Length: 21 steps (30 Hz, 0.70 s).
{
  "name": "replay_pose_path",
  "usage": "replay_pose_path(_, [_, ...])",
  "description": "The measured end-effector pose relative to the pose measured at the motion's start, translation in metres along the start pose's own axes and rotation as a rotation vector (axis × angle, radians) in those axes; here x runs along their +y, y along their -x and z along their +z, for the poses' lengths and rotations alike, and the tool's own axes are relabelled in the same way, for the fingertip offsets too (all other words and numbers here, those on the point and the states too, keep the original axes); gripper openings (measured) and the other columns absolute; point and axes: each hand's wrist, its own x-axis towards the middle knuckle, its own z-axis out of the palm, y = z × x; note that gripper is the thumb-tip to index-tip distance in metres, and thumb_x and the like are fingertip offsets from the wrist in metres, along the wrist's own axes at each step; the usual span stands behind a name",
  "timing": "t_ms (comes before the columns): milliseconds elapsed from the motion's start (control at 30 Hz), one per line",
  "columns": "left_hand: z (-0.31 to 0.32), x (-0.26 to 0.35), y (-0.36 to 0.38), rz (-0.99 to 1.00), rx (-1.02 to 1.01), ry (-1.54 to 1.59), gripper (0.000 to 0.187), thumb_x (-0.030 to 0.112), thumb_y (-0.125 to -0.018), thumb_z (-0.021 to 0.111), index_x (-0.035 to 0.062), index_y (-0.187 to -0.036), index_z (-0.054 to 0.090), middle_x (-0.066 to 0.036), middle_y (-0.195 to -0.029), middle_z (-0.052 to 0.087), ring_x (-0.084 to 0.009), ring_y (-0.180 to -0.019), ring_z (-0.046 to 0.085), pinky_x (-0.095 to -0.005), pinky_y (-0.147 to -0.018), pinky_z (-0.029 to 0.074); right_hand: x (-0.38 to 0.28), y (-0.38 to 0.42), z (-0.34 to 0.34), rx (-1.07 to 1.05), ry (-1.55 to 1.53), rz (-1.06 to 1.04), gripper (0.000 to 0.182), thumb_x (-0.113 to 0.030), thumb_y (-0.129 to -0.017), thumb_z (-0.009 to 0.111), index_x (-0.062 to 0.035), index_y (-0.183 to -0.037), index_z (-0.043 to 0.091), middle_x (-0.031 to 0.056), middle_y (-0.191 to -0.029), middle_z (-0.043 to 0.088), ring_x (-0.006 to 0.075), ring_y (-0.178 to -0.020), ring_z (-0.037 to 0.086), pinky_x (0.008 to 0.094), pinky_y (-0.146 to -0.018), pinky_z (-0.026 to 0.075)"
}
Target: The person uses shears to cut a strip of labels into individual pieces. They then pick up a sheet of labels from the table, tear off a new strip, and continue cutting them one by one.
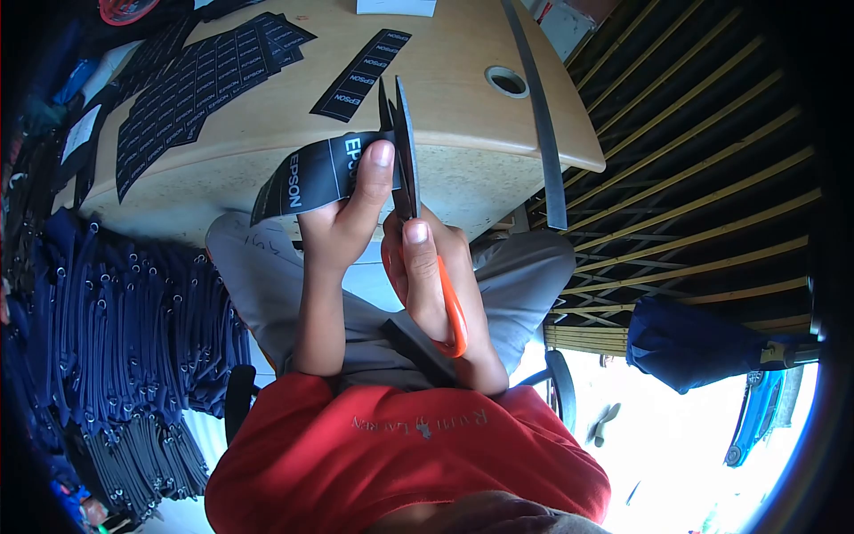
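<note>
My left hand (pixel 351 200) pinches a black strip of printed EPSON labels (pixel 311 173), thumb on top, and the strip's free end droops to the left. In my right hand (pixel 427 276) is a pair of scissors (pixel 407 169) with orange handles, my thumb lying along the near side. Its blades point away from me and stand slightly apart, right at the strip's right end beside my left thumb. Beyond the blades, another EPSON label strip (pixel 363 76) lies flat on the wooden table (pixel 454 98).
Overlapping EPSON label sheets (pixel 205 80) cover the table's left side. A long dark flat strip (pixel 541 116) hangs over the right edge, near a round cable hole (pixel 507 82). Dark blue straps (pixel 151 329) hang at left. A folding metal gate (pixel 685 178) and umbrella (pixel 685 343) stand at right.
</note>
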Motion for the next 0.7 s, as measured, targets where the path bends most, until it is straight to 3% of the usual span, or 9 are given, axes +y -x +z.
replay_pose_path(167, [-0.002, 0.006, -0.002, -0.018, -0.031, 0.031, 0.018, 0.014, -0.092, 0.062, -0.0008, -0.081, 0.062, 0.002, -0.066, 0.056, -0.004, -0.06, 0.049, -0.0209, -0.053, 0.037, 0.001, 0.0, 0.001, -0.019, 0.013, 0.022, 0.032, -0.024, -0.1, 0.04, 0.0024, -0.084, 0.048, 0.017, -0.056, 0.051, 0.0351, -0.05, 0.054, 0.0388, -0.051, 0.041])
replay_pose_path(267, [-0.001, 0.009, -0.002, -0.017, 0.005, 0.027, 0.02, 0.014, -0.092, 0.062, -0.0003, -0.079, 0.061, 0.003, -0.065, 0.055, -0.0039, -0.059, 0.048, -0.0208, -0.052, 0.036, 0.002, 0.0, 0.0, -0.03, -0.01, 0.007, 0.038, -0.033, -0.099, 0.043, 0.0016, -0.085, 0.049, 0.0156, -0.056, 0.052, 0.035, -0.051, 0.054, 0.0386, -0.053, 0.042])
replay_pose_path(433, [-0.001, 0.006, -0.003, -0.023, 0.016, -0.019, 0.021, 0.015, -0.092, 0.062, -0.0006, -0.079, 0.061, 0.003, -0.064, 0.054, -0.0039, -0.057, 0.047, -0.021, -0.052, 0.035, 0.007, 0.001, -0.002, -0.092, -0.041, -0.086, 0.067, -0.064, -0.091, 0.037, 0.0015, -0.087, 0.048, 0.014, -0.058, 0.05, 0.0345, -0.053, 0.054, 0.0379, -0.052, 0.041])
replay_pose_path(700, [-0.004, 0.006, -0.003, -0.049, 0.024, 0.024, 0.023, 0.016, -0.093, 0.061, -0.0019, -0.079, 0.062, 0.004, -0.064, 0.052, -0.0034, -0.058, 0.043, -0.0208, -0.053, 0.034, 0.019, -0.001, -0.001, -0.13, -0.074, -0.157, 0.083, -0.078, -0.084, 0.03, 0.0032, -0.094, 0.046, 0.0133, -0.062, 0.046, 0.0286, -0.055, 0.046, 0.0373, -0.052, 0.037])
